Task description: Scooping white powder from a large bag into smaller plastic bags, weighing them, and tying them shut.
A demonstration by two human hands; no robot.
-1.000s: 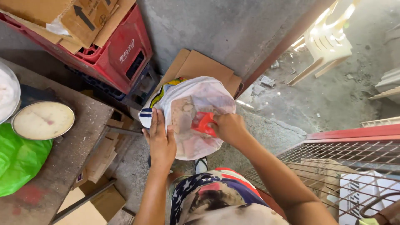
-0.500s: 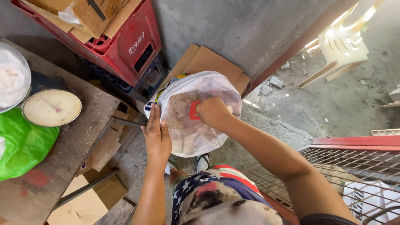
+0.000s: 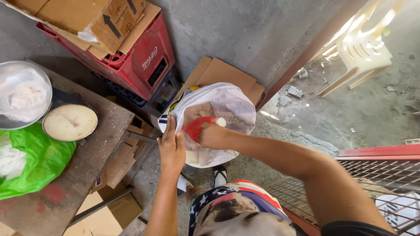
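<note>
The right hand (image 3: 213,136) has drawn back to the near rim of the white plastic bag (image 3: 227,109), so the red scoop (image 3: 197,126) it grips now shows whole. The left hand (image 3: 171,146) pinches the bag's edge at nine o'clock. At eleven o'clock a red crate (image 3: 140,61) with white lettering carries a cardboard box (image 3: 87,17) marked with black arrows. On the counter (image 3: 87,161), a round scale (image 3: 70,122) and a green bag (image 3: 39,161).
</note>
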